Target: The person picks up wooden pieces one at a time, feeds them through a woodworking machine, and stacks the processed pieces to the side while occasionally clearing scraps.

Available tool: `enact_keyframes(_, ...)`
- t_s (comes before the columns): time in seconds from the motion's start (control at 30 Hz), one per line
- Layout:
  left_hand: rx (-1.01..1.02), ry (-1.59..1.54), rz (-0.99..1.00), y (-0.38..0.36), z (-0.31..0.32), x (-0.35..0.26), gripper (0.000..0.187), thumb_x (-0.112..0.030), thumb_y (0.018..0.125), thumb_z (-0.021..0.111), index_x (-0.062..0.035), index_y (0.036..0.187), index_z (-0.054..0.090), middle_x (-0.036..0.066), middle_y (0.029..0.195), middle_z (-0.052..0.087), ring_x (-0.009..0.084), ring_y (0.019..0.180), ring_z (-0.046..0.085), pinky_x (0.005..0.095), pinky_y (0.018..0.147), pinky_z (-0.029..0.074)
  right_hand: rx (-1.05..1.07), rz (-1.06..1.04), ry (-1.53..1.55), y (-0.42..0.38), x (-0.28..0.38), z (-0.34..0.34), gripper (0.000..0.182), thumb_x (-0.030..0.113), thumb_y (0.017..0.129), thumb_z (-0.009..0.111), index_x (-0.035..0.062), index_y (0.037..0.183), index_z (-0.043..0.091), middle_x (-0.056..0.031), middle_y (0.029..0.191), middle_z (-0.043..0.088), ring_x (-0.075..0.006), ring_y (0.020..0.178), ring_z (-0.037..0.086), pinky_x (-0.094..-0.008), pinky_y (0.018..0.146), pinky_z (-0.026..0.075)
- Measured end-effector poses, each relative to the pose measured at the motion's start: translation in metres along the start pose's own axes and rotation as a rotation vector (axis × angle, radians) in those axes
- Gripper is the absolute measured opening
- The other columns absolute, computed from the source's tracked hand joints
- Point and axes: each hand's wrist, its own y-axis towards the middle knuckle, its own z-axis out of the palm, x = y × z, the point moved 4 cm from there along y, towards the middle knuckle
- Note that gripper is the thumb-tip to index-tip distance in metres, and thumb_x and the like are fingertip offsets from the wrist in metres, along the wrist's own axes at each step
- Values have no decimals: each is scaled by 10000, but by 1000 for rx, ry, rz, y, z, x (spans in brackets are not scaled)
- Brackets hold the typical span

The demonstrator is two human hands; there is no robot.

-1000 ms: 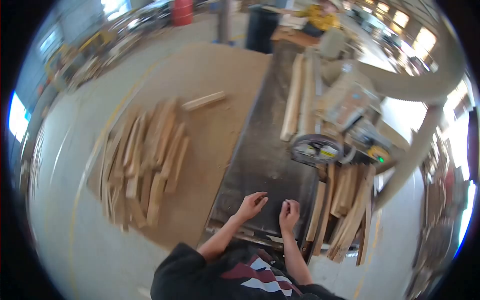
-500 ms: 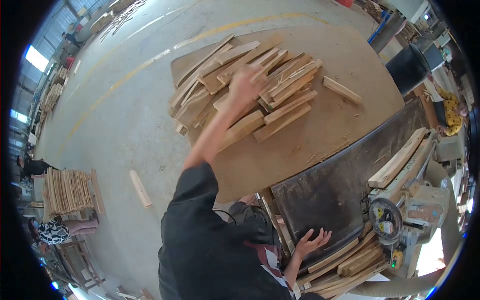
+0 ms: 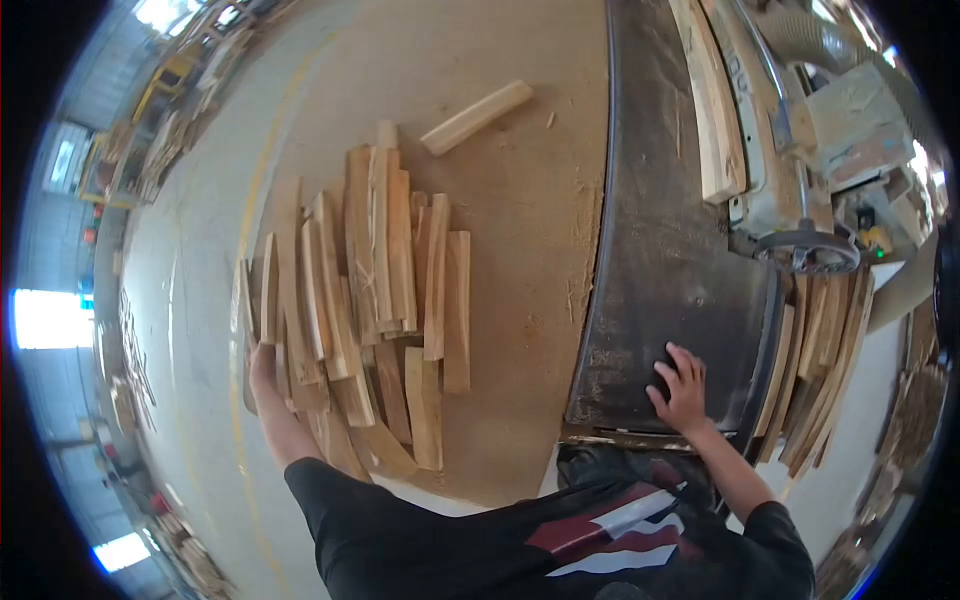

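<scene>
Many rough wooden pieces [image 3: 385,260] lie heaped on the brown board. At the heap's left edge, my left hand [image 3: 263,372] is at the lower end of a narrow wooden strip [image 3: 269,290], closed around it; its fingers are partly hidden. My right hand [image 3: 682,392] rests over the black machine table [image 3: 650,270], fingers spread and holding nothing. A single wooden block [image 3: 477,117] lies apart from the heap, beyond its upper right.
The brown board [image 3: 520,300] borders the black table, with wood chips along the seam. On the right stand a machine with a handwheel [image 3: 808,250], a long timber [image 3: 710,110] and a stack of wooden strips [image 3: 820,350]. A pale hose [image 3: 820,35] runs behind.
My view has turned, so the heap now appears upright at left. My left hand has moved from the heap's middle to its outer edge. The right hand stays over the black table.
</scene>
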Motion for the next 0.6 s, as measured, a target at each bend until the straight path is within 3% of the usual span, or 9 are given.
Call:
enact_keyframes(0.07, -56, -69, -105, 5, -4, 2, 909, -756, 893, 508, -147, 1562, 420, 167, 1557, 468, 356, 1443, 417, 462, 1196, 321, -43, 58, -90, 23, 0, 6, 426, 272, 884, 712, 95, 1245, 573, -186, 1470, 490, -418, 1303, 482, -557, 1054, 364)
enact_keyframes(0.17, -308, -228, -340, -2, -18, 20, 916, -770, 887, 488, -136, 1547, 451, 179, 1542, 485, 353, 1434, 429, 461, 1192, 326, -29, 55, -97, 28, 1, 10, 409, 269, 915, 680, 92, 1263, 558, -208, 1480, 474, -424, 1308, 468, -561, 1069, 351)
enact_keyframes(0.2, -391, -244, -398, -3, 12, 8, 916, -770, 887, 488, -136, 1547, 451, 179, 1542, 485, 353, 1434, 429, 461, 1192, 326, -16, 49, -113, 29, -1, 12, 408, 267, 927, 663, 82, 1273, 549, -218, 1490, 466, -430, 1320, 461, -562, 1085, 344)
enact_keyframes(0.37, -297, -70, -477, 2, 67, -12, 942, -812, 850, 499, -166, 1534, 480, 143, 1571, 455, 337, 1468, 373, 484, 1211, 280, 7, -33, -204, 26, -3, 20, 360, 294, 1015, 572, 75, 1298, 533, -216, 1506, 459, -430, 1326, 465, -552, 1096, 350)
enact_keyframes(0.4, -252, -43, -496, 5, 70, -4, 947, -821, 842, 501, -172, 1531, 486, 136, 1577, 448, 333, 1475, 361, 489, 1214, 271, 48, -123, -173, 28, -1, 23, 360, 294, 1015, 572, 75, 1298, 533, -216, 1506, 459, -430, 1326, 465, -552, 1096, 350)
enact_keyframes(0.47, -118, 16, -499, 21, 76, 5, 957, -838, 827, 505, -184, 1526, 497, 121, 1589, 436, 327, 1489, 339, 498, 1222, 253, 26, -27, -229, 21, -6, 26, 345, 364, 1059, 525, 96, 1276, 539, -214, 1488, 462, -418, 1338, 453, -559, 1055, 364)
enact_keyframes(0.53, 49, 66, -432, 69, 83, 6, 968, -855, 812, 509, -195, 1521, 509, 107, 1601, 424, 320, 1503, 316, 508, 1229, 234, 9, -78, -251, 18, -7, 30, 350, 366, 1060, 524, 93, 1279, 541, -209, 1482, 467, -412, 1334, 460, -555, 1053, 368)
enact_keyframes(0.57, -46, 217, -390, 44, 87, -33, 1049, -917, 727, 523, -182, 1474, 567, 125, 1610, 407, 361, 1508, 292, 509, 1237, 212, -17, -78, -290, 17, -10, 29, 354, 368, 1061, 523, 91, 1281, 542, -205, 1477, 472, -406, 1330, 467, -552, 1051, 372)
enact_keyframes(0.6, -118, 427, -341, 49, 97, -35, 1086, -941, 707, 507, -173, 1473, 565, 164, 1601, 408, 407, 1500, 275, 506, 1233, 224, -21, -99, -308, 16, -12, 30, 372, 379, 1064, 521, 78, 1282, 542, -197, 1485, 469, -401, 1322, 480, -544, 1048, 381)
